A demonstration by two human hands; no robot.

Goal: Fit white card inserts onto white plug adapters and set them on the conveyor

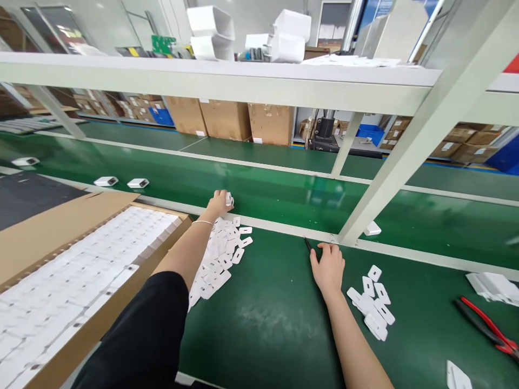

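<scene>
- While your left hand (217, 205) grips a white housing (230, 199) just beyond the tabletop's (263, 329) far edge, your fingers obscure its long axis.
- That housing lies to the left of your right hand (329, 266) and farther out.
- Near the far edge, a thin dark tool (308, 245) slants away leftward beside your right thumb; whether those curled fingers grip it, you cannot tell.
</scene>
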